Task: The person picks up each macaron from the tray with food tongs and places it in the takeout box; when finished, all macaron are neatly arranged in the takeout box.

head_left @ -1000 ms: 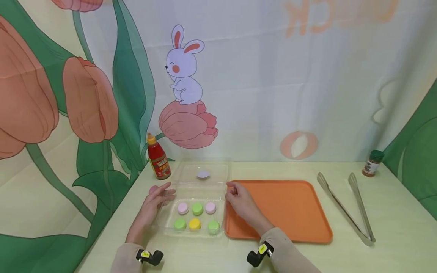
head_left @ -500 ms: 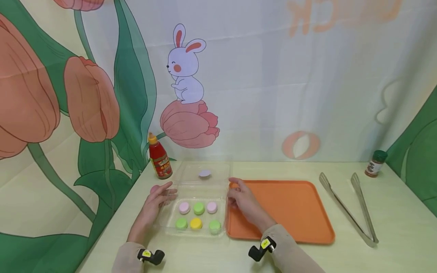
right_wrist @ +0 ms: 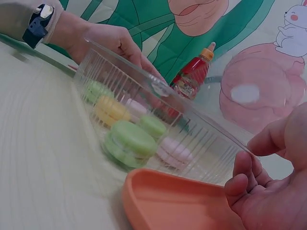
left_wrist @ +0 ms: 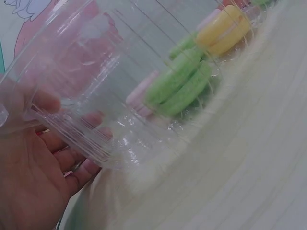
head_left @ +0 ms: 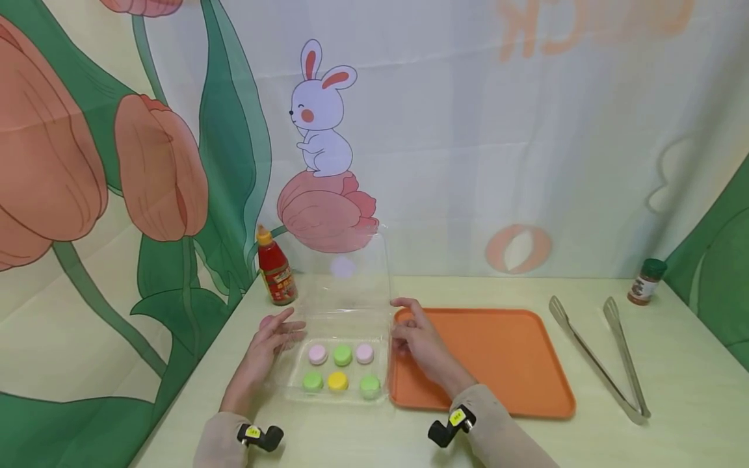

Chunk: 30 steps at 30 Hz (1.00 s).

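A clear plastic clamshell box [head_left: 328, 398] lies on the table between my hands, its hinged lid [head_left: 368, 260] raised with a pale round sticker [head_left: 342, 266] on it. Several macarons sit in two rows inside: pink [head_left: 318, 354], green [head_left: 342, 355] and one yellow [head_left: 337, 381]. My left hand [head_left: 261, 354] holds the box's left side; the left wrist view shows the thumb at the rim and fingers against the wall. My right hand [head_left: 426, 344] pinches the box's rim on the right, thumb opposite the fingers in the right wrist view.
An orange tray [head_left: 486, 364] lies right of the box, partly under my right hand. Metal tongs [head_left: 597, 364] lie farther right. A red sauce bottle [head_left: 277, 273] stands back left, a green-capped jar [head_left: 646, 283] back right. A pink round thing [head_left: 266, 321] shows behind my left hand.
The lid has tilted up from lying back to nearly upright. My right index finger has straightened and moved slightly up; the left hand stays by the box's left side.
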Each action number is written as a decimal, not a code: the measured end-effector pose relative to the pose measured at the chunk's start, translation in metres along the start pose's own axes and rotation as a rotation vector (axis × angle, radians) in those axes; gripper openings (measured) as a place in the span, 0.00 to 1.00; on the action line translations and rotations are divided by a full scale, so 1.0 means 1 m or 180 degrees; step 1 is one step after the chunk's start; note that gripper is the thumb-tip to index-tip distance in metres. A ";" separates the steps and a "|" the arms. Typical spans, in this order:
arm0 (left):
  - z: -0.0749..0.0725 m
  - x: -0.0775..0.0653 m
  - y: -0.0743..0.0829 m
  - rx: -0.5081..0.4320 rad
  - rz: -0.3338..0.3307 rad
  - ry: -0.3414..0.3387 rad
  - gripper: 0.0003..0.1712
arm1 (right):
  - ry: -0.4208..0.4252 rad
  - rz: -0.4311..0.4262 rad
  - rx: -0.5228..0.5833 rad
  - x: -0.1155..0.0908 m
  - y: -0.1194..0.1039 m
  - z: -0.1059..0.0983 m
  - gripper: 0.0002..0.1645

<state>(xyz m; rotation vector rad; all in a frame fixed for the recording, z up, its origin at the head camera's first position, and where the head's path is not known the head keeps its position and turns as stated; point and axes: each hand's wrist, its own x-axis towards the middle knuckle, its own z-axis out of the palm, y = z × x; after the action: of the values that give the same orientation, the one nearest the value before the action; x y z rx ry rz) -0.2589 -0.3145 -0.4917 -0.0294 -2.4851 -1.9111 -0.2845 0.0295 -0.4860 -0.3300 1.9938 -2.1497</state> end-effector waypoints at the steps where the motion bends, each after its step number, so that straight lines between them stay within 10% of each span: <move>1: 0.000 0.000 0.000 -0.0030 0.0011 0.0007 0.33 | -0.0003 -0.0011 0.0004 0.000 0.000 -0.001 0.33; 22: -0.008 0.000 -0.002 0.0088 0.0036 0.0015 0.27 | 0.0189 0.0049 0.0124 0.001 -0.005 -0.003 0.11; 30: -0.011 -0.003 0.000 0.0514 0.0072 0.0178 0.26 | 0.0150 -0.0014 -0.0629 -0.014 -0.014 0.002 0.11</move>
<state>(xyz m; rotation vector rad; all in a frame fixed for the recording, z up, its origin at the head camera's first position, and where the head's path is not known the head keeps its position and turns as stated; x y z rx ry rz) -0.2555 -0.3247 -0.4886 -0.0029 -2.5809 -1.6728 -0.2704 0.0327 -0.4726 -0.3153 2.2395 -1.9837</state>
